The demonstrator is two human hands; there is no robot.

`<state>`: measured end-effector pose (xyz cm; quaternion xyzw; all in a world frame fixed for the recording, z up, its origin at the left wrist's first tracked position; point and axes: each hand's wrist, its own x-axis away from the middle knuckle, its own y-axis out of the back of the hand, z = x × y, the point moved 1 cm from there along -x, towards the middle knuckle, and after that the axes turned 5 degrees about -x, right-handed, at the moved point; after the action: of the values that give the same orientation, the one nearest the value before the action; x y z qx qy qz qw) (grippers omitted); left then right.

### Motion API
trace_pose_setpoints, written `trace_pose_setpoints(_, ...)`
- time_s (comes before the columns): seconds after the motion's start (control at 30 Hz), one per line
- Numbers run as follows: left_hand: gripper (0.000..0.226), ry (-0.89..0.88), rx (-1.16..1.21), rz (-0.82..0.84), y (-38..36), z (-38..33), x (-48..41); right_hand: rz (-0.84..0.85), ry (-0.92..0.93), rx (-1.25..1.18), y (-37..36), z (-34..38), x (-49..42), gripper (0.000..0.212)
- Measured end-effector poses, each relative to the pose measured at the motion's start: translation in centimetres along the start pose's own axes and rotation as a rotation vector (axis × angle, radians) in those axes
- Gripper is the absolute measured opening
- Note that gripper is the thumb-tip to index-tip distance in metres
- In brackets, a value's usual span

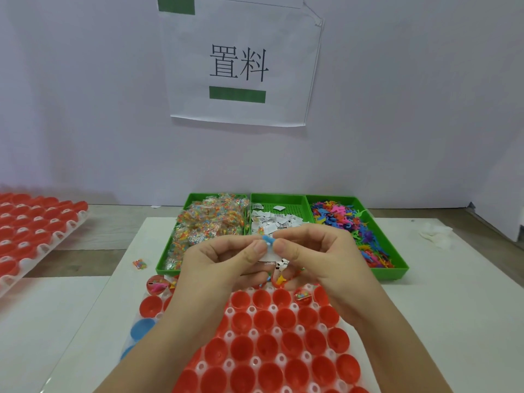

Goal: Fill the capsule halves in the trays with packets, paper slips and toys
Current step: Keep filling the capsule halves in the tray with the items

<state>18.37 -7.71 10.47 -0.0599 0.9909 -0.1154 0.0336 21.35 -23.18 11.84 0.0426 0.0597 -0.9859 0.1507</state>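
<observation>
A white paper sheet [241, 61] taped to the wall reads 置料 in large black characters

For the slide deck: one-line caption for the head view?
Left hand and right hand pinch a blue piece above the tray of red capsule halves; green bins behind.

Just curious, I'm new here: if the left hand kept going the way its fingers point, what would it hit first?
Likely the right hand: the left hand points across at it, both pinching a small blue toy between them.
</observation>
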Motion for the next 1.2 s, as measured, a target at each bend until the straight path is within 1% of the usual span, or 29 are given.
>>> trace_pose_setpoints(0.1,0.022,0.024,-0.007,-0.003,0.1,0.0,0.1,-0.065,0.111,0.036,0.2,0.2,-0.1,0.007)
trace_pose_setpoints(0.2,0.015,0.058,0.012,-0.031,0.3,0.0,0.1,-0.054,0.201,0.017,0.2,0.8,0.0,0.007)
trace_pose_setpoints(0.33,0.018,0.172,0.108,0.031,0.5,-0.4,0.1,0.036,0.131,0.016,0.0,0.9,0.3,0.006)
trace_pose_setpoints(0.4,0.016,0.219,0.14,0.067,0.7,-0.6,0.2,0.058,0.115,0.035,-0.2,0.8,0.4,0.008)
trace_pose_setpoints(0.57,0.013,0.196,0.065,0.019,1.0,-0.4,-0.1,0.086,0.185,0.078,0.0,1.3,0.6,0.008)
trace_pose_setpoints(0.63,0.012,0.186,0.057,0.027,1.0,-0.4,0.0,0.113,0.175,0.088,-0.2,1.2,0.7,0.008)
trace_pose_setpoints(0.7,0.013,0.227,0.104,0.071,0.8,-0.4,0.1,0.098,0.126,0.068,-0.4,0.9,0.6,0.011)
trace_pose_setpoints(0.77,0.018,0.298,0.179,0.121,0.7,-0.5,0.2,0.079,0.076,0.039,-0.5,0.7,0.5,0.011)
trace_pose_setpoints(0.83,0.029,0.34,0.219,0.155,0.9,-0.6,0.2,0.076,0.055,0.041,-0.3,0.7,0.5,0.004)
trace_pose_setpoints(0.87,0.035,0.341,0.212,0.169,1.0,-0.6,0.1,0.073,0.049,0.045,-0.2,0.7,0.5,0.009)
trace_pose_setpoints(0.93,0.037,0.311,0.17,0.189,1.2,-0.6,0.2,0.061,0.034,0.05,0.0,0.6,0.5,0.012)
trace_pose_setpoints(1.0,0.031,0.243,0.104,0.183,1.3,-0.5,0.2,0.047,0.035,0.05,0.1,0.5,0.4,0.01)
trace_pose_setpoints(1.03,0.029,0.203,0.071,0.171,1.4,-0.5,0.2,0.034,0.027,0.037,0.0,0.4,0.3,0.013)
trace_pose_setpoints(1.1,0.028,0.122,0.03,0.132,1.2,-0.3,0.2,0.024,-0.012,0.002,-0.1,0.1,0.0,0.031)
trace_pose_setpoints(1.13,0.028,0.082,0.014,0.099,1.1,-0.2,0.2,0.036,-0.037,-0.008,-0.2,0.0,0.0,0.036)
trace_pose_setpoints(1.2,0.022,0.0,-0.028,0.036,0.8,0.0,0.4,0.081,-0.065,-0.004,-0.4,-0.2,-0.1,0.026)
